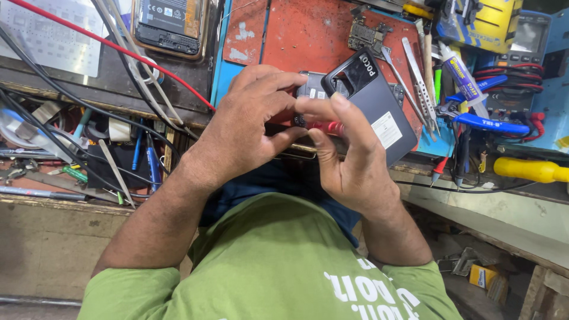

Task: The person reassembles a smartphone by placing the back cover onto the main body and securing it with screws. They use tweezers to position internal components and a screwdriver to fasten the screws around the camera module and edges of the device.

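Two hands are closed on one dark grey phone (379, 109), which is held just above the near edge of a worn red work mat (308, 29). The phone's back faces up, and its long axis runs on a diagonal, the black camera end pointing up and to the left, the other end down and to the right. The right hand (352, 160) is clamped on it from below, thumb laid near the camera end; something red is pinched among its fingers, too hidden to be identified. The left hand (246, 121) is curled over a small grey part at the camera end, fingers pressed against it. Beside the phone, to the right, tweezers (415, 68), a glue tube (465, 80) and blue-handled pliers (486, 121) are laid. Farther left, cables and an opened handset (169, 24) are seen.
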